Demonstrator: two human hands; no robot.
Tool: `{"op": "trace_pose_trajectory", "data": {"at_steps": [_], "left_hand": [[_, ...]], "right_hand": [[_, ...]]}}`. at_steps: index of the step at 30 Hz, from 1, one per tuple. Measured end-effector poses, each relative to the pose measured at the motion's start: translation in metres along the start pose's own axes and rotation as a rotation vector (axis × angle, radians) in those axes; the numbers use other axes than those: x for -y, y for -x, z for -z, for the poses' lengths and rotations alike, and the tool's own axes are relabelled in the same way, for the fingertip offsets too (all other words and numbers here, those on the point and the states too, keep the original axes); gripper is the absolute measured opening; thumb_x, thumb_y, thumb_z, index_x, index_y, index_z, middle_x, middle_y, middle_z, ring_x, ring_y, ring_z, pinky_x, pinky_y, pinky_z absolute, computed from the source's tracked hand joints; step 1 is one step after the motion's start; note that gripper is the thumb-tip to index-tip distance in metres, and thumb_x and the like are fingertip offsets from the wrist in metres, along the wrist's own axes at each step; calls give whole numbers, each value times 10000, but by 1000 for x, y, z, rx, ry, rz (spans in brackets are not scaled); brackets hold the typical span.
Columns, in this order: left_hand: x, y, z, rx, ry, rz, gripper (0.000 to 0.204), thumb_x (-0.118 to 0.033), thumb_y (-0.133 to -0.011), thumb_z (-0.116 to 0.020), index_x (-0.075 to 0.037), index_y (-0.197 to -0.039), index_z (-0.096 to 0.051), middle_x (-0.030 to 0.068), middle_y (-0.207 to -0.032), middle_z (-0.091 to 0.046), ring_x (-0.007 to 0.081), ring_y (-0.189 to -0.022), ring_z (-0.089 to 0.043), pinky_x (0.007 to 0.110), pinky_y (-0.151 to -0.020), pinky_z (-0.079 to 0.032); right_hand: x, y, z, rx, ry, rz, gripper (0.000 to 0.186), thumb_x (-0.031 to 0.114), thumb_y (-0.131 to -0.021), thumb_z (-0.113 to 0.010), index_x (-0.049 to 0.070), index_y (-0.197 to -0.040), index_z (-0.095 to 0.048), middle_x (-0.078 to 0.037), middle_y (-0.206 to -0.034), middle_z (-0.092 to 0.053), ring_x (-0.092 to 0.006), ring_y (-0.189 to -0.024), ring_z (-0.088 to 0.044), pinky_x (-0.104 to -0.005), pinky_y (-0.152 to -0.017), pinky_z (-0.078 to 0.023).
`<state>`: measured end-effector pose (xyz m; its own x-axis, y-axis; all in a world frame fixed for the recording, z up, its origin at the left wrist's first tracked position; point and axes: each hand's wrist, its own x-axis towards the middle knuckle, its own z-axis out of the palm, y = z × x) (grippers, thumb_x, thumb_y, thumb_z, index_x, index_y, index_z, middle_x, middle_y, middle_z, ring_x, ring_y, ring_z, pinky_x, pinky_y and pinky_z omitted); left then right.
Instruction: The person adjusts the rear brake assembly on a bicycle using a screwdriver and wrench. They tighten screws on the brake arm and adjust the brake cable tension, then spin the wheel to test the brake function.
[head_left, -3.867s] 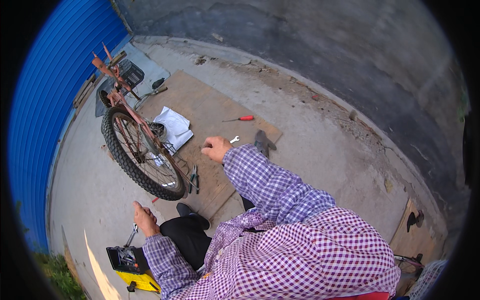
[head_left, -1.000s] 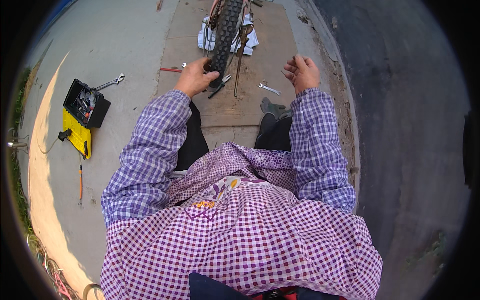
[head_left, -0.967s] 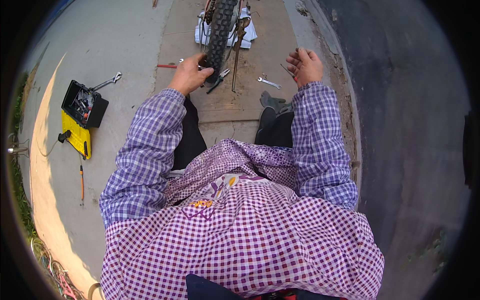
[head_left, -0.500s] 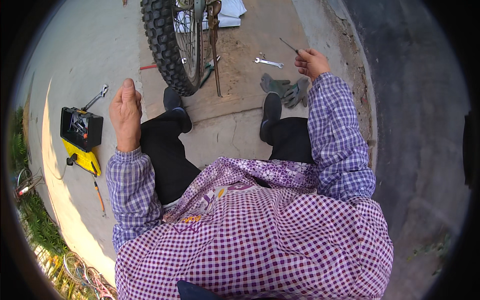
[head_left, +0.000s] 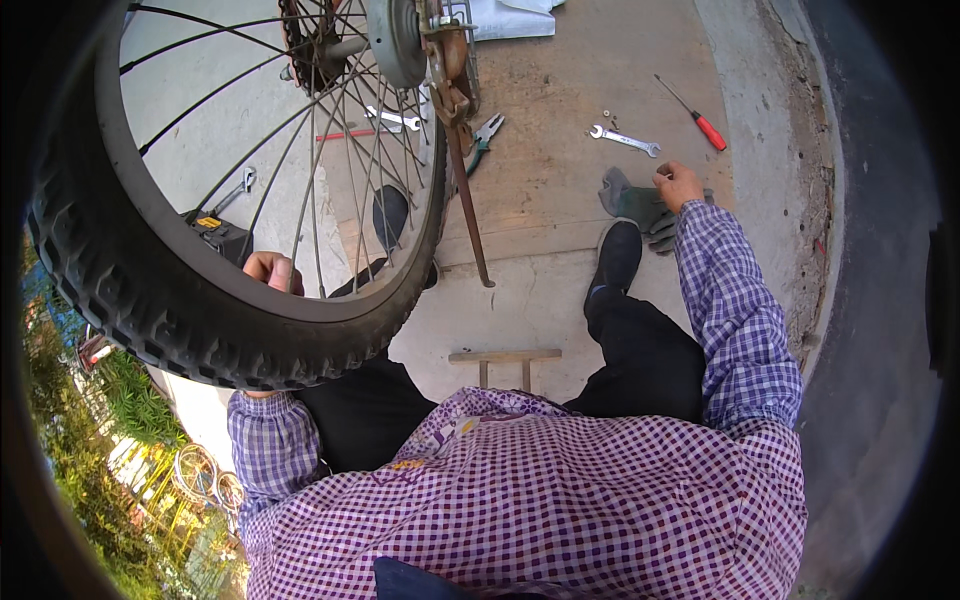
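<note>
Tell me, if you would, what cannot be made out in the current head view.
All in the head view:
Left hand: mostly hidden behind the wheel; its grip cannot be told.
Black box: its inside is hidden by the wheel.
White sheet: cut off by the upper edge.
Gloves: partly covered by the right hand.
Bits near the wrench: too small to identify.

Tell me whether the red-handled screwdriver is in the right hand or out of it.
Out: the red-handled screwdriver lies on the brown board, a visible gap between it and the right hand.
</note>
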<state>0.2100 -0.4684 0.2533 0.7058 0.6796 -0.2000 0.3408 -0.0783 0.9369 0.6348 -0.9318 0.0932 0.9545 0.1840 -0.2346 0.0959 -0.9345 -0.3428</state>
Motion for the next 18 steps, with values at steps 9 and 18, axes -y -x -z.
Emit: {"op": "trace_pose_trajectory", "data": {"at_steps": [9,18], "left_hand": [[40,-33,19,400,-81,-172,250,-224,-971,-661,0,-1065,-602,27,-878,-614,97,-831,-547,275,-740,-447],[128,-88,4,160,-338,-152,223,-213,-975,-650,-6,-1059,-657,62,-752,-632,135,-688,-585,295,-654,-478]], "right_hand": [[65,29,-10,197,-273,-113,297,250,-904,-670,56,-1129,-667,-64,-922,-689,-150,-773,-687,-328,-605,-558],[189,75,-60,317,-587,103,374,270,-954,-642,23,-1234,-637,-74,-1064,-684,-162,-911,-683,-302,-726,-549]]}}
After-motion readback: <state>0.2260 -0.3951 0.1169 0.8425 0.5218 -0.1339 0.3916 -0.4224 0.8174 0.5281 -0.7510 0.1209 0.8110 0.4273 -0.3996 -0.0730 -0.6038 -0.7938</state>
